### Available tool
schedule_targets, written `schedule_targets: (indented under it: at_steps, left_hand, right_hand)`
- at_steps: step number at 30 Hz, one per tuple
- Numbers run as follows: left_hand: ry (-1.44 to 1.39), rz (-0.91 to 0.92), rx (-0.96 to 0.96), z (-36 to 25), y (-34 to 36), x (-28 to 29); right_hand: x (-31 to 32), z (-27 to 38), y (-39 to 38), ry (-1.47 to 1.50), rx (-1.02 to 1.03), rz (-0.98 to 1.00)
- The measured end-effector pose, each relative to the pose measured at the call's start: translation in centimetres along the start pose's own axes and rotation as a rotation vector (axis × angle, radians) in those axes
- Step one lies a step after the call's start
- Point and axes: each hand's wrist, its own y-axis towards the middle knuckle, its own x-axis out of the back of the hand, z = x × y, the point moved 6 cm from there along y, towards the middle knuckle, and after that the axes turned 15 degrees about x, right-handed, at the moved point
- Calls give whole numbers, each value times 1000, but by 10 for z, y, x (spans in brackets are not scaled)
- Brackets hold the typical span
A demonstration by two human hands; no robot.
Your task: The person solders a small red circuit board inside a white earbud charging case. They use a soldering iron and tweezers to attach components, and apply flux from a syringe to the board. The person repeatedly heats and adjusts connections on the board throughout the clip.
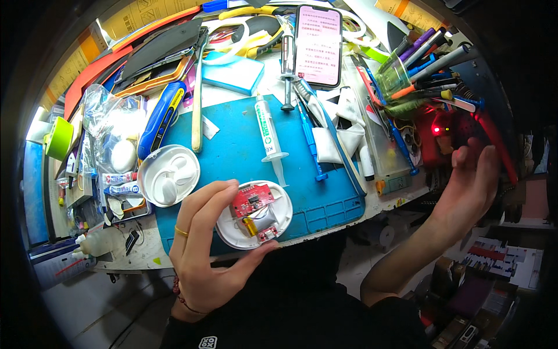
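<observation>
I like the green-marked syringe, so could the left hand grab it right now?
Probably not: the left hand is busy holding the round white case. The green-marked syringe lies close by on the blue mat, with nothing on top.

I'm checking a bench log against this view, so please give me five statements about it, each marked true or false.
1. The left hand holds a round white casing. True.
2. The circuit board in the casing is green. False: the circuit board is red.
3. A green-marked syringe lies on the blue mat. True.
4. The phone screen is dark. False: the phone has a lit screen.
5. The right hand is apart from the casing. True.
</observation>
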Motion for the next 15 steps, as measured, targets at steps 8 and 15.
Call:
schedule_targets:
  at_steps: [8,15]
  left_hand:
    - [82,2,67,3,-5,2]
    - [6,44,103,-5,10,-22]
  right_hand:
    - [-5,14,21,-418,384,44]
    - [49,38,-17,-309,486,-218]
